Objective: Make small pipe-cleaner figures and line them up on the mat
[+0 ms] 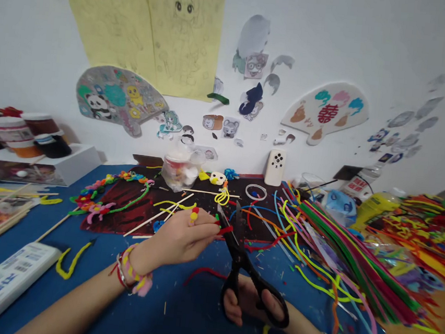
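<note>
My left hand [186, 237] pinches a short red pipe cleaner [224, 231] with a bit of green by the fingertips. My right hand [251, 298] has its fingers through the handles of black scissors [239, 258]. The scissor blades are spread and point away from me, and the red piece lies at the left blade. Whether it sits between the blades I cannot tell. On the blue table below, a longer red pipe cleaner [204, 271] lies loose, partly hidden by the right hand and scissors. A twisted pink and yellow bracelet circles my left wrist.
A bundle of colourful pipe cleaners [340, 252] spreads across the right side. Wooden sticks [160, 214] lie on a dark mat in the middle. A flower garland [100, 192] rests at the left, a white box [6, 283] at the front left. Bottles stand at the back right.
</note>
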`<state>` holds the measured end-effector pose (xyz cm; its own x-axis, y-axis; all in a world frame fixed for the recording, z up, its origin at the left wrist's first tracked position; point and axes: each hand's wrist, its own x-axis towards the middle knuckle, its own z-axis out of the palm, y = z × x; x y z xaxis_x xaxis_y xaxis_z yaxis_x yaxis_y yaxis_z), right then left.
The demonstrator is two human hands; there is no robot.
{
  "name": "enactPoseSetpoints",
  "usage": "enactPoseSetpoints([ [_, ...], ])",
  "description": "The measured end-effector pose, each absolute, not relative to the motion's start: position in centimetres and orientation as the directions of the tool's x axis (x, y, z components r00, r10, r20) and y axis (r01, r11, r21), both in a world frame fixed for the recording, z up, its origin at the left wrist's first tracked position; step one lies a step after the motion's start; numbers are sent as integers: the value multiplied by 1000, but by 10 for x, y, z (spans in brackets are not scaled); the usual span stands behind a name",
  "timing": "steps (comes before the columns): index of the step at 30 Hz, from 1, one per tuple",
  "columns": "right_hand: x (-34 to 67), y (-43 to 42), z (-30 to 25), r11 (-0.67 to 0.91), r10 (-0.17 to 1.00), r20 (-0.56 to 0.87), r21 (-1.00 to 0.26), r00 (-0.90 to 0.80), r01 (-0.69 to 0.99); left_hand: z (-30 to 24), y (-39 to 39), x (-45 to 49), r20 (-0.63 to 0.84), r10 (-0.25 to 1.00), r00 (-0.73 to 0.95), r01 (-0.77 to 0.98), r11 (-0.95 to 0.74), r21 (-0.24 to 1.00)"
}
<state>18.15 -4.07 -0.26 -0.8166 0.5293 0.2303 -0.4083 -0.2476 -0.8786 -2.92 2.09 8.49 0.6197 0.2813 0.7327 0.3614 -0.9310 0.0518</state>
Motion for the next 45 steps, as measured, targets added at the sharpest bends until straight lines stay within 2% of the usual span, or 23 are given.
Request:
enactPoseSetpoints([
  [9, 182, -43, -7, -316, 582, 142, -868, -801, -383, 83, 24, -33, 733, 282, 619, 331, -940, 82],
  [14, 181, -45, -16, -294, 613, 173, -856, -771, -426, 86, 21, -32, 769, 218, 601, 297, -954, 37],
  [23, 189, -42, -28, -204, 616, 100, -938, -781, -281, 87, 21, -34, 762, 200, 616, 261, -964, 43],
  [30, 185, -42, -27, -247, 611, 76, -927, -788, -281, 83, 21, -36, 748, 205, 631, 265, -963, 40],
  [35, 186, -43, -26, -194, 651, 55, -952, -757, -236, 82, 24, -37, 792, 218, 570, 260, -962, 79],
  [38, 188, -40, -21, -115, 711, 87, -964, -698, -238, 84, 24, -36, 788, 277, 550, 251, -955, 160],
  [41, 195, -31, -12, 38, 803, 107, -991, -586, -129, 87, 23, -34, 718, 466, 517, 275, -885, 376],
  [43, 205, -21, -4, 106, 901, 42, -986, -431, 126, 88, 23, -33, 606, 641, 471, 267, -759, 594],
  [45, 217, -10, 2, 114, 978, 25, -894, -207, 434, 87, 24, -31, 442, 774, 454, 187, -568, 802],
])
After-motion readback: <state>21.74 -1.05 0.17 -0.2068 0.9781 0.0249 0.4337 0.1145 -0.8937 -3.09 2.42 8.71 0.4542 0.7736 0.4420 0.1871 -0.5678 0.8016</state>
